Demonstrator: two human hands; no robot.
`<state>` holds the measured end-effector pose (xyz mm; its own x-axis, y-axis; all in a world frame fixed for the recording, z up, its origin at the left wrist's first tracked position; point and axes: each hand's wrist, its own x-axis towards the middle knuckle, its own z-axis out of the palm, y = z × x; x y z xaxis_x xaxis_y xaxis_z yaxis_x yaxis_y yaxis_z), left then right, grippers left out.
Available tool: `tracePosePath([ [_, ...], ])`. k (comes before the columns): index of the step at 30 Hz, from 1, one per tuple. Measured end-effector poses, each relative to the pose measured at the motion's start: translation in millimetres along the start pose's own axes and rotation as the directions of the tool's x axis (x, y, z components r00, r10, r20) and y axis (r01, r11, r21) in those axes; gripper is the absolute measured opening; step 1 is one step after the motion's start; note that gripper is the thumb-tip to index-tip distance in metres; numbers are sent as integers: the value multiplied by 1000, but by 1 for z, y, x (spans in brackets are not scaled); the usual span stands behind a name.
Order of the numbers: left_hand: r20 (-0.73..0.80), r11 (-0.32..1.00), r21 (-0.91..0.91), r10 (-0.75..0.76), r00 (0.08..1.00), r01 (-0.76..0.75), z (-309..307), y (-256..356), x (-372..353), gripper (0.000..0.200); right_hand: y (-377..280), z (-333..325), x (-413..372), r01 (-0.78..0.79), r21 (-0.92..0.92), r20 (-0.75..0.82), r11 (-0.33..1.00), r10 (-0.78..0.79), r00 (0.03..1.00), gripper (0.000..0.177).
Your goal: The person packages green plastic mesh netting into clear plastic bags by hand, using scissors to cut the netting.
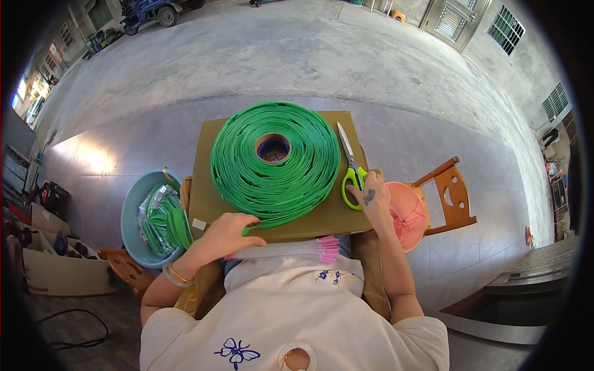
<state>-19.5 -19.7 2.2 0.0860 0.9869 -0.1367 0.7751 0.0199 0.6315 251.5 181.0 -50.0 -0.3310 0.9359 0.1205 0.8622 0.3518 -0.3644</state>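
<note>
A large coiled roll of green plastic strip lies flat on a brown cardboard surface in front of me. My left hand is at the roll's near edge, with a short green end between its thumb and fingers. Just below, a bundle of thin clear-white sticks with pink tips rests across my lap; its left end is partly hidden by that hand. To the right of the roll lie scissors with yellow-green handles, blades pointing away. My right hand has its fingers closed on the handles.
At left stands a light blue basin containing green strips and clear plastic packets. A pink basin with thin reddish pieces is at right, beside a wooden chair. Concrete floor stretches ahead towards a parked blue vehicle.
</note>
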Motion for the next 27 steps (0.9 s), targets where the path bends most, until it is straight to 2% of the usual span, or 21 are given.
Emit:
tracePosePath([
  [2, -54, 996, 20, 84, 995, -83, 26, 11, 13, 41, 4, 3, 0, 19, 28, -28, 999, -19, 999, 43],
  [6, -52, 996, -7, 87, 995, -88, 47, 46, 35, 30, 23, 7, 6, 36, 110, -28, 993, -33, 999, 38],
  [9, -29, 996, 56, 73, 997, -72, 58, 58, 54, 26, 27, 4, 4, -90, 489, -72, 868, 142, 987, 32],
  [10, -22, 994, 95, 64, 998, -62, 58, 63, 60, 25, 29, 2, 4, -136, 721, 8, 679, 188, 982, 30],
  [11, -14, 990, 135, 54, 998, -51, 54, 68, 65, 26, 29, -2, 3, -183, 885, 101, 428, 207, 973, 28],
  [12, -71, 991, 120, 72, 995, -63, 46, 71, 68, 25, 28, -5, 3, -226, 964, 197, 137, 196, 961, 26],
  [14, -178, 993, 92, 96, 979, -80, 20, 77, 78, 23, 22, -18, -3, -225, 974, 225, -22, 10, 974, 40],
  [16, -220, 982, -135, 98, 971, -129, -19, 75, 88, 20, 18, -25, -13, -296, 930, 244, -218, -237, 940, 53],
  [17, -172, 952, -297, 25, 985, -76, -37, 71, 95, 19, 23, -23, -17, -286, 952, 230, -105, -367, 901, 73],
  [18, -113, 894, -448, -39, 993, -16, -52, 65, 100, 18, 17, -31, -22, -271, 962, 248, 10, -440, 863, 76],
  [20, -128, 813, -583, -84, 988, -6, -72, 51, 105, 16, 3, -54, -35, -202, 951, 301, 233, -564, 769, 83],
  [23, -173, 732, -681, -152, 973, -6, -79, 34, 104, 17, -10, -63, -48, -274, 885, 450, 376, -539, 712, 90],
  [26, -198, 700, -714, -165, 966, -27, -73, 28, 100, 18, -13, -59, -51, -300, 848, 522, 438, -586, 620, 89],
  [27, -201, 693, -720, -158, 967, -37, -70, 28, 98, 18, -15, -59, -53, -301, 843, 529, 447, -583, 617, 87],
])
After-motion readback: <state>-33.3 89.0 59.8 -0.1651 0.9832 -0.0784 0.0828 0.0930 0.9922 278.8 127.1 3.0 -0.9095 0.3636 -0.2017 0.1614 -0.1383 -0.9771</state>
